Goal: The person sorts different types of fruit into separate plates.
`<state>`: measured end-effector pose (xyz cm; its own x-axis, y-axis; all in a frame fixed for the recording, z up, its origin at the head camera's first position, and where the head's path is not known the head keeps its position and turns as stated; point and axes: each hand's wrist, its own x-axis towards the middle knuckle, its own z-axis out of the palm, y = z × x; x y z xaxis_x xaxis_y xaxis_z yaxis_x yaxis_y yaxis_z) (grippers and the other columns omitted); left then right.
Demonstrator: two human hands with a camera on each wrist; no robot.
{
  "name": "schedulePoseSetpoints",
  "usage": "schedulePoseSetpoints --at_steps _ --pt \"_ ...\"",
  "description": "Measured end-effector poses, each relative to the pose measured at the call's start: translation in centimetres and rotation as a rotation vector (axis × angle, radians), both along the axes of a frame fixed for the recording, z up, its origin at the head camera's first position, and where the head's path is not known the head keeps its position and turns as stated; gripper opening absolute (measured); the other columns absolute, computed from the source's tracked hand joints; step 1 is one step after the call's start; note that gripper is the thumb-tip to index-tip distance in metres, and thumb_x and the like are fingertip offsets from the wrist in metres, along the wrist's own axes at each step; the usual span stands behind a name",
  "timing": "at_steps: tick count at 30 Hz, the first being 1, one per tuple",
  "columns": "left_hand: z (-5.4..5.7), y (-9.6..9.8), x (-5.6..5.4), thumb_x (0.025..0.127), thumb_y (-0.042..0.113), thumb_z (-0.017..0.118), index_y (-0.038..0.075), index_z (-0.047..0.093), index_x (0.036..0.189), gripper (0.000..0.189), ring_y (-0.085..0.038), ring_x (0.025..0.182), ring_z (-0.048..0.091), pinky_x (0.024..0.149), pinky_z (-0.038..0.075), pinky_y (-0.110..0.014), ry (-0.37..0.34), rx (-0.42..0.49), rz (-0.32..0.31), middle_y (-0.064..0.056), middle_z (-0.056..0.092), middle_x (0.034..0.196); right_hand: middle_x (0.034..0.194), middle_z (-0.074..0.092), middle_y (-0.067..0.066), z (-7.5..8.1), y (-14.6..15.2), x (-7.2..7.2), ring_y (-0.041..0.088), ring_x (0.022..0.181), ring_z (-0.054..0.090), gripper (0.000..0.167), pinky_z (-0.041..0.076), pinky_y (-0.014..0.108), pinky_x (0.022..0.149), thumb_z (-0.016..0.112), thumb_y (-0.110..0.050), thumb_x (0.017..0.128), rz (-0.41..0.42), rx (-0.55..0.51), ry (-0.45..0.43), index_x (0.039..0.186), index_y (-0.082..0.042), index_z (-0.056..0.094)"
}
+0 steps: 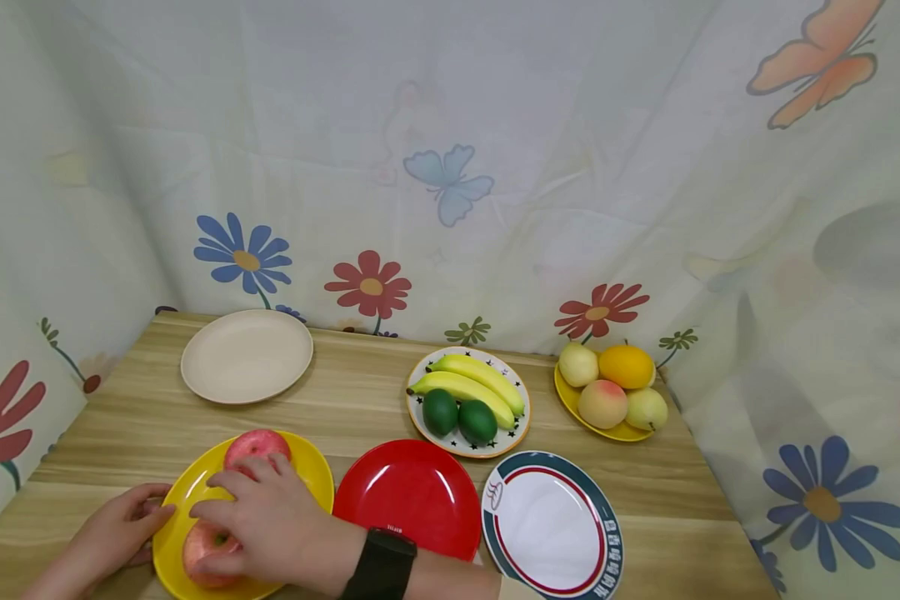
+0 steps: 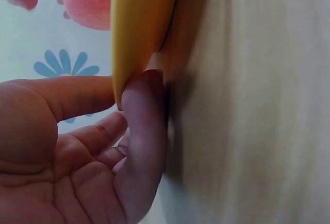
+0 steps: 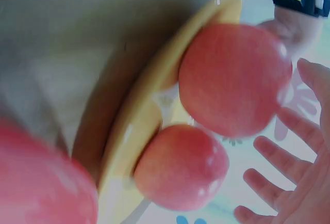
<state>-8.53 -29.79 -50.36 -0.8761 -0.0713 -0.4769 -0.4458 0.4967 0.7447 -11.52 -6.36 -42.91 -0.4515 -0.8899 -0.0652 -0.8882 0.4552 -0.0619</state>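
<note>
A yellow plate (image 1: 313,467) at the front left carries two red apples, a far one (image 1: 255,443) and a near one (image 1: 201,552). My left hand (image 1: 116,533) pinches the plate's left rim; in the left wrist view the thumb lies on the inner side and a finger is tucked beneath. Over the apples, my right hand (image 1: 273,521) spreads its fingers. The right wrist view shows those fingers (image 3: 281,159) beside both apples without curling round either. Whether the thumb touches the near apple (image 3: 234,79), I cannot tell.
Right of the yellow plate lies a red plate (image 1: 412,492), then a green-rimmed white plate (image 1: 551,525). Behind stand a beige plate (image 1: 247,357), a star-patterned plate (image 1: 417,354) with bananas and green fruits, and a small yellow plate (image 1: 607,429) of mixed fruit. Patterned curtains (image 1: 330,167) enclose the table.
</note>
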Motion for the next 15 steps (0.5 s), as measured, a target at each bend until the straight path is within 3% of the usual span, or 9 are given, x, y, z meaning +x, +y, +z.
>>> schedulePoseSetpoints --at_steps 7,15 --pt "-0.3 -0.5 -0.4 0.097 0.039 0.050 -0.015 0.035 0.134 0.068 -0.016 0.079 0.059 0.071 0.057 -0.033 -0.012 -0.068 -0.028 -0.031 0.055 0.112 0.140 0.038 -0.016 0.7 1.6 -1.4 0.009 0.133 0.025 0.057 0.028 0.039 0.112 0.049 -0.066 0.084 -0.088 -0.081 -0.009 0.135 -0.043 0.043" --pt "0.3 -1.4 -0.4 0.095 0.051 0.047 -0.012 0.039 0.133 0.074 -0.014 0.072 0.056 0.060 0.052 -0.025 0.042 -0.199 -0.039 -0.017 0.062 0.098 0.142 0.041 -0.010 1.3 4.4 -3.6 0.017 0.136 0.030 0.058 0.031 0.047 0.110 0.056 -0.064 0.082 -0.228 -0.199 -0.038 0.134 -0.040 0.047"
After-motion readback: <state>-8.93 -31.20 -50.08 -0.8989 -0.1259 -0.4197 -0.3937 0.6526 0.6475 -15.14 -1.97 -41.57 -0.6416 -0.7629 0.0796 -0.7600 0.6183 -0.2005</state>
